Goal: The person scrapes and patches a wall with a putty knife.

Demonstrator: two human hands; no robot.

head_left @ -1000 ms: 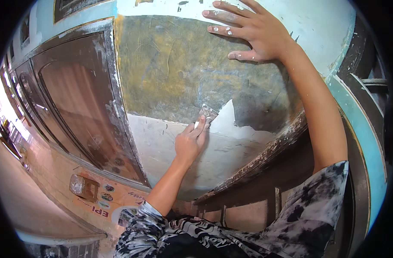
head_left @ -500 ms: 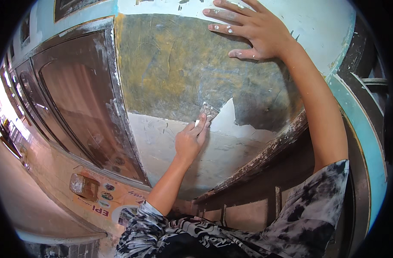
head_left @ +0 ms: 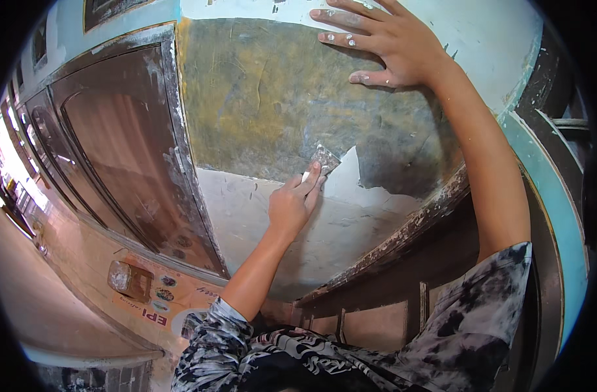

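My left hand (head_left: 292,204) is closed round the pale handle of a putty knife (head_left: 326,159). The metal blade, smeared with whitish residue, lies against the dark, mottled grey-yellow wall patch (head_left: 259,98). Just right of the blade is a pointed white area (head_left: 345,173) that juts up into the dark patch. Smooth, pale wall surface (head_left: 246,202) runs beneath the patch. Higher up, my right hand (head_left: 399,49) rests flat with fingers spread, across the border between the patch and the white wall above. White specks dot its fingers.
To the left stands a dark brown door (head_left: 115,150) in a worn frame. A worn wooden ledge (head_left: 403,228) slants below the wall patch. Down on the floor, a brown container (head_left: 130,281) sits on a printed orange sheet (head_left: 174,287). A turquoise strip (head_left: 540,157) edges the right side.
The putty knife and my left hand have shifted slightly up and to the right along the wall. My right hand stays pressed in nearly the same place.
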